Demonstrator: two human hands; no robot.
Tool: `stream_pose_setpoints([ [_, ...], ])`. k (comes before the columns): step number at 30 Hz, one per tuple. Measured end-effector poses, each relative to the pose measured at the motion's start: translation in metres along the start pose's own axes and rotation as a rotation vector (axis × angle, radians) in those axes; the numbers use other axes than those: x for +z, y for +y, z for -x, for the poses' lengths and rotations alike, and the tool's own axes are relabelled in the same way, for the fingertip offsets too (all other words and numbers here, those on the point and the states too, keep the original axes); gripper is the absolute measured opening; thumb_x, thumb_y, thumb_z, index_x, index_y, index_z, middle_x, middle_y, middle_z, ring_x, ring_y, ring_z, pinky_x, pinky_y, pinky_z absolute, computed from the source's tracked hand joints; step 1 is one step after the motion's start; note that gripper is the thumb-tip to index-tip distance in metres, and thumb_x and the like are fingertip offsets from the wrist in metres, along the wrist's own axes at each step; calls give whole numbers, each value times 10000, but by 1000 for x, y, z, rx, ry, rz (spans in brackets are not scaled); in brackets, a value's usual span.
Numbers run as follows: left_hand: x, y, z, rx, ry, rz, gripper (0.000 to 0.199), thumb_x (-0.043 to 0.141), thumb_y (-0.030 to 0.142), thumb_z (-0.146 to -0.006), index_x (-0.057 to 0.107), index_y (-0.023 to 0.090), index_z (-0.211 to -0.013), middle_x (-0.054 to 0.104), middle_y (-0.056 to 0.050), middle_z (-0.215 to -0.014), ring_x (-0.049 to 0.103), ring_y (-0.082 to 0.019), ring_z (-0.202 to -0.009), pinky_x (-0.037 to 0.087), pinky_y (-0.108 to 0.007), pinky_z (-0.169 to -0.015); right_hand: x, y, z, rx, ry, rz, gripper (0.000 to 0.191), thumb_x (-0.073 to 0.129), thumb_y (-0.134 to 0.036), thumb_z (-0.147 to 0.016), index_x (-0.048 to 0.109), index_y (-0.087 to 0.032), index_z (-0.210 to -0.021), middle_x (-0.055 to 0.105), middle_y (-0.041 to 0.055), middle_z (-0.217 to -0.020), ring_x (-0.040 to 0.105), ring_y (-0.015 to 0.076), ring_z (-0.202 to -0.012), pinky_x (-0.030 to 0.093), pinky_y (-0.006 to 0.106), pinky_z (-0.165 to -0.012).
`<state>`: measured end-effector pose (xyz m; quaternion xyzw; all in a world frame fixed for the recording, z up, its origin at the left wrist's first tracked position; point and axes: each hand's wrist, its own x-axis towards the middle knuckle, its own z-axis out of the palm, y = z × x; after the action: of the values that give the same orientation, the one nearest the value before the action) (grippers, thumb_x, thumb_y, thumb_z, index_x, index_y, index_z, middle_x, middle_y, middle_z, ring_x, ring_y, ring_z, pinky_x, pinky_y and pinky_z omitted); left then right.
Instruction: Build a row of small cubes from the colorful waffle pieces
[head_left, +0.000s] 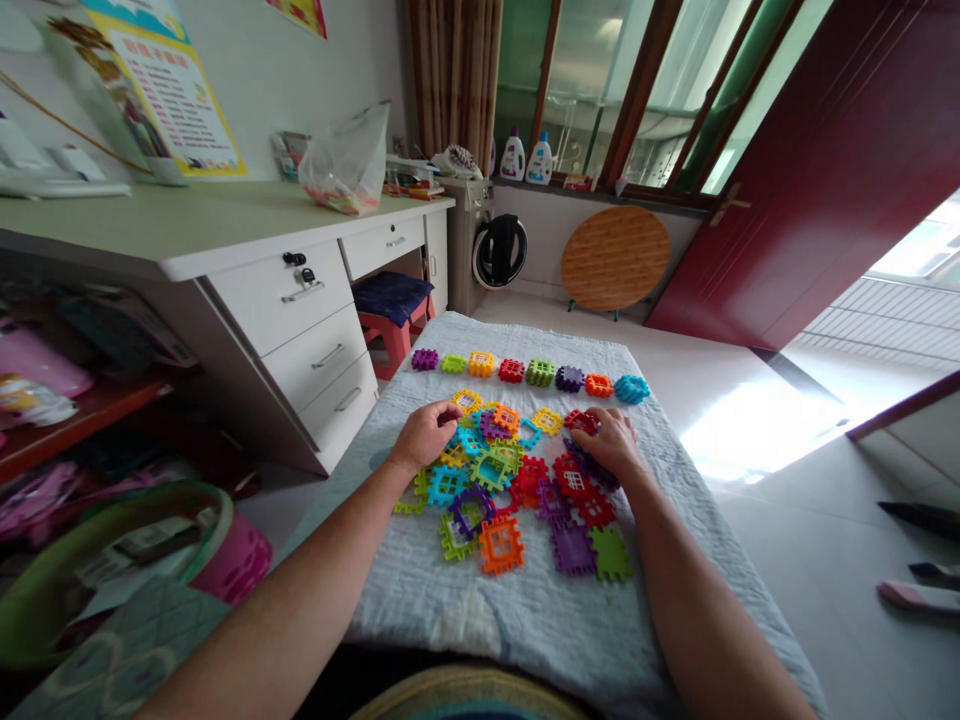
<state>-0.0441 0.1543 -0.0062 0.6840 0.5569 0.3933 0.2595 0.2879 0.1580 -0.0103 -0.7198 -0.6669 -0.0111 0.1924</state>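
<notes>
A loose pile of coloured plastic interlocking squares lies on the cloth-covered table [525,625], with an orange square [501,545] at its near edge and a purple one [572,548] beside a green one [611,553]. My left hand [429,436] is at the pile's upper left, fingers curled by a yellow piece [467,401]; what its fingertips hold is too small to make out. At the upper right, my right hand [611,438] has its fingers on a red piece [580,421]. Beyond both hands stands a row of several stacks, from purple [424,359] to blue [631,389].
A desk [247,225] with drawers stands on the left, a plastic bag [349,165] on it. Behind the table are a red stool [394,325], a washing machine [469,225] and a round wooden board [615,258]. A green and pink bin [236,550] sits at lower left.
</notes>
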Motion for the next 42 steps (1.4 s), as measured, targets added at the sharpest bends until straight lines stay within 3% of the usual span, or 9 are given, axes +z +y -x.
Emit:
stream_pose_setpoints([
  [13,0,2,0,-9,-2,-1,204,516,202,-712,665,172,-848,712,-40,-877,658,-187,-823,511,-300,-824,-4,-6,-1,29,-59,13,485,573,-511,-722,618,-214,-1103,568,132,-1054,485,328,-1010,367,431,-804],
  [20,-1,2,1,-16,-1,12,204,519,204,-713,665,166,-851,710,-45,-878,655,-190,-824,509,-300,-818,-7,-9,-4,52,-103,42,615,535,-579,-715,572,-194,-1193,544,145,-1134,462,348,-1061,361,450,-834],
  [28,-1,2,0,-16,-13,-2,199,511,197,-724,657,163,-856,702,-41,-856,645,-180,-809,501,-296,-812,-8,-19,-14,104,-169,146,468,542,-564,-681,647,-212,-971,558,110,-1039,474,322,-1024,356,413,-825],
  [36,-2,3,1,-19,-3,17,191,512,182,-722,655,163,-847,697,-40,-840,642,-178,-794,499,-286,-784,-12,-18,-14,78,-168,148,529,543,-609,-659,645,-211,-991,553,118,-1041,468,333,-1022,348,432,-834],
  [42,-3,4,1,-13,-3,2,187,505,175,-729,654,164,-841,694,-38,-828,640,-176,-788,499,-280,-771,-13,-15,-17,65,-197,153,449,556,-579,-660,663,-208,-889,573,117,-990,476,334,-992,350,427,-806],
])
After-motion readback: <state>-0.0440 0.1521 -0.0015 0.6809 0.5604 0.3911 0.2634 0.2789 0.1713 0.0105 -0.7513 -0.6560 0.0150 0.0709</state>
